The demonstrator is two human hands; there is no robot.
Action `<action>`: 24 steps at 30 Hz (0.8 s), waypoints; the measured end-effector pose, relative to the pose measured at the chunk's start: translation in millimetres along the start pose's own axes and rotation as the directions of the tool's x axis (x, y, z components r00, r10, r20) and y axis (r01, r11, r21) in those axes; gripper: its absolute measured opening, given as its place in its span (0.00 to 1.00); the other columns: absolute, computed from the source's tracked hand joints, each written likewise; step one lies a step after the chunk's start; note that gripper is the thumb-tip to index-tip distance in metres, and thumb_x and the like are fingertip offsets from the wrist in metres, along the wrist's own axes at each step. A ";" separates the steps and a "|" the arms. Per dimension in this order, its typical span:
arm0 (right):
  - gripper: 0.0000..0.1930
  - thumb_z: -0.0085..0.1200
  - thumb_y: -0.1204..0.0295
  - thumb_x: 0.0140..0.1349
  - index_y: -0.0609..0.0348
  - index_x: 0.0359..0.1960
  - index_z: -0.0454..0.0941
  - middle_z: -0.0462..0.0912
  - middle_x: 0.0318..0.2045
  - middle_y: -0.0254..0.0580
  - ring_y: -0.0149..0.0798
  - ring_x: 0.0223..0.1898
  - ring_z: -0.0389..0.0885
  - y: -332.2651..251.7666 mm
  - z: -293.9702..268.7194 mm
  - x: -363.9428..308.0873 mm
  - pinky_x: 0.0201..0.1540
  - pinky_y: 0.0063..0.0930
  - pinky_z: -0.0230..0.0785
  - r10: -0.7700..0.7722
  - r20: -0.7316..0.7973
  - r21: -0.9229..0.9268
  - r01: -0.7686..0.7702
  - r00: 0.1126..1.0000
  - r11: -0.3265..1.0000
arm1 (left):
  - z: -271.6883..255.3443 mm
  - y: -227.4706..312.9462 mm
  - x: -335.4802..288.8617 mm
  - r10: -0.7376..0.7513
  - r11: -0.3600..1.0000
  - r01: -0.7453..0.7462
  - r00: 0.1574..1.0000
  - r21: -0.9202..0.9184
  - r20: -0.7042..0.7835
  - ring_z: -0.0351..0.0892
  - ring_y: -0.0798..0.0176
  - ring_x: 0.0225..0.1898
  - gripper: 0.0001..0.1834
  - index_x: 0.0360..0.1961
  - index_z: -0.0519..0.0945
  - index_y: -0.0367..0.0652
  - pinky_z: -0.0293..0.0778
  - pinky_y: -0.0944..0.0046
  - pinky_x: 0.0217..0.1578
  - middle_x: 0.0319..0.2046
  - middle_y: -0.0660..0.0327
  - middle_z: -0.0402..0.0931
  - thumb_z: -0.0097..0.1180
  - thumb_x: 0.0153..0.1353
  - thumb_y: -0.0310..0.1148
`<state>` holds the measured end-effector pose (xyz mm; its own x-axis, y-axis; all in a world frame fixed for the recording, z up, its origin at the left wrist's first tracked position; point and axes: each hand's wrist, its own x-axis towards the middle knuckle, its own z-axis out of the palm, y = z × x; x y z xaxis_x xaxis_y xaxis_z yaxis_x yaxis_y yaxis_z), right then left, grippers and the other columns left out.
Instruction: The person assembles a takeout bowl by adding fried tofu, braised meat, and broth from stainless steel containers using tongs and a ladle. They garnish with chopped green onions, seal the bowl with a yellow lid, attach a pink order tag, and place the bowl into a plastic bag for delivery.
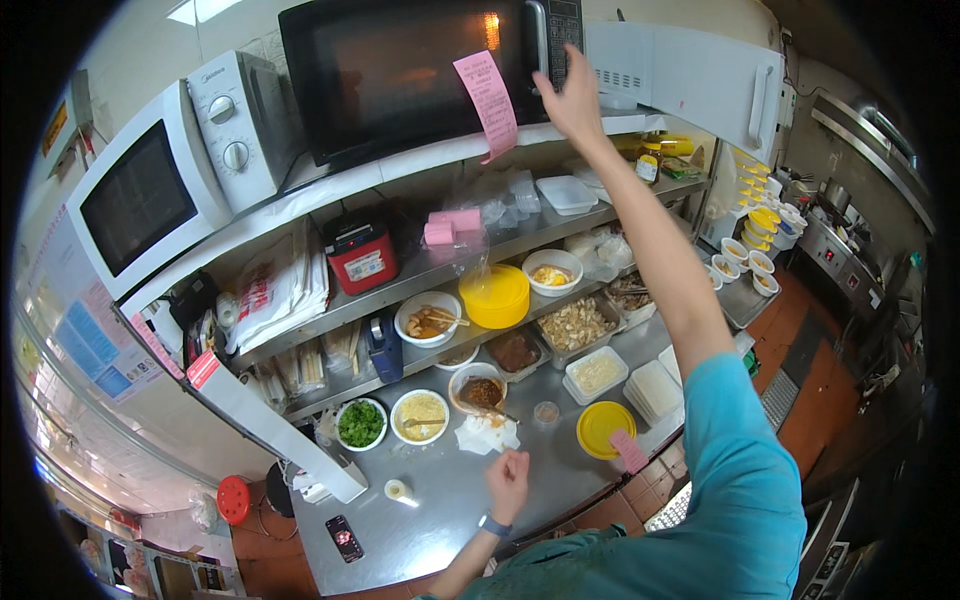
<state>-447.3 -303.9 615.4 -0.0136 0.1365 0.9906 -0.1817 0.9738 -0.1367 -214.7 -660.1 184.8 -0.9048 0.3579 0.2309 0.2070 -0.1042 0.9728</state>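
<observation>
My right hand (pixel 572 98) is raised to the black microwave (pixel 400 70) on the top shelf, its fingers on the control panel beside the door handle. A pink paper slip (pixel 488 100) hangs from the microwave door just left of that hand. My left hand (pixel 508 478) hovers low over the steel counter (pixel 450 500) with its fingers curled in and nothing in it, a watch on the wrist. A crumpled white paper (pixel 487 434) and a bowl of brown sauce (pixel 480 390) lie just beyond the left hand.
Two white microwaves (pixel 150 190) (pixel 690 80) flank the black one. The counter holds a bowl of chopped greens (pixel 360 423), a bowl of yellow paste (pixel 420 412), a yellow lid with a pink slip (pixel 604 428), lidded white tubs (pixel 655 388), a phone (pixel 343 537). A yellow container (pixel 495 295) and food trays sit on the shelf.
</observation>
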 end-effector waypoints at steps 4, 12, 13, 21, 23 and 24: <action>0.41 0.59 0.69 0.53 0.67 0.69 0.55 0.65 0.62 0.71 0.65 0.66 0.61 -2.0 33.1 43.2 0.68 0.50 0.57 0.113 0.127 -0.447 -0.045 0.986 0.893 | -8.4 71.7 39.2 0.311 0.939 -0.291 0.946 0.186 -0.091 0.67 0.67 0.24 0.06 0.29 0.76 0.38 0.65 0.67 0.28 0.22 0.63 0.69 0.59 0.63 0.25; 0.28 0.48 0.58 0.71 0.66 0.65 0.69 0.82 0.50 0.48 0.40 0.53 0.80 -27.4 -93.8 38.3 0.60 0.31 0.68 0.156 0.309 0.684 -0.333 0.938 0.649 | -44.7 233.9 86.5 0.779 0.559 -0.691 0.628 0.458 -0.004 0.76 0.43 0.58 0.14 0.42 0.79 0.37 0.70 0.50 0.59 0.50 0.47 0.77 0.62 0.54 0.23; 0.25 0.50 0.58 0.70 0.63 0.61 0.73 0.83 0.47 0.45 0.36 0.49 0.80 -29.8 -96.7 37.5 0.55 0.29 0.69 0.187 0.408 0.786 -0.448 0.894 0.426 | -47.6 252.4 90.9 0.810 0.506 -0.720 0.585 0.474 0.024 0.74 0.42 0.61 0.18 0.47 0.78 0.36 0.69 0.50 0.61 0.54 0.46 0.75 0.64 0.53 0.25; 0.14 0.52 0.61 0.61 0.59 0.35 0.81 0.81 0.24 0.35 0.30 0.18 0.74 -61.6 97.6 65.6 0.24 0.26 0.72 0.377 0.784 0.150 -0.740 0.493 0.655 | -27.0 304.6 118.0 0.933 0.331 -0.831 0.358 0.447 -0.027 0.53 0.41 0.72 0.57 0.75 0.45 0.34 0.47 0.48 0.71 0.72 0.40 0.50 0.68 0.53 0.42; 0.13 0.50 0.63 0.61 0.59 0.35 0.81 0.81 0.23 0.37 0.31 0.17 0.75 -59.8 147.5 83.5 0.22 0.26 0.72 0.455 0.780 -0.048 -0.684 0.429 0.728 | -37.9 299.4 114.3 0.916 0.401 -0.830 0.351 0.388 -0.196 0.53 0.44 0.72 0.56 0.75 0.40 0.34 0.45 0.50 0.71 0.71 0.42 0.51 0.64 0.54 0.37; 0.13 0.49 0.63 0.61 0.59 0.35 0.81 0.81 0.23 0.37 0.32 0.17 0.76 -58.4 169.2 86.2 0.22 0.26 0.72 0.475 0.779 -0.029 -0.734 0.409 0.679 | -48.2 296.8 113.0 0.937 0.350 -0.809 0.310 0.473 -0.162 0.53 0.44 0.72 0.54 0.75 0.42 0.34 0.44 0.50 0.71 0.71 0.41 0.52 0.63 0.54 0.36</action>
<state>-604.2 -379.8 710.7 -0.8581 0.3768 0.3489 -0.0848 0.5660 -0.8200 -273.5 -695.2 498.6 -0.1469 -0.1373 0.9796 0.9802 0.1128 0.1628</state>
